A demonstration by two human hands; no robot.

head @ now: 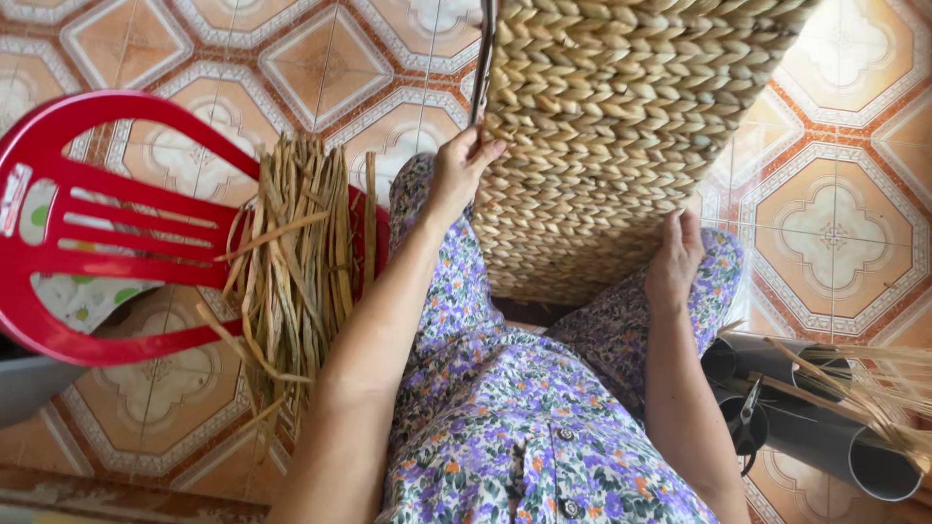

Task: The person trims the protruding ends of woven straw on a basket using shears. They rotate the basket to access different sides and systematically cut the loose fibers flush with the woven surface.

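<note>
We had the woven basket (621, 126) propped between our knees, its weaving in hand. Our left hand (461, 165) pinched its rim edge; our right hand (675, 257) lay flat, fingers together, against its lower side. Likely a fresh strand from the dried fibre bundle (296, 252) was needed next.

Tan woven basket (602, 126), upright btwn knees, braided rows, unfinished.
</note>
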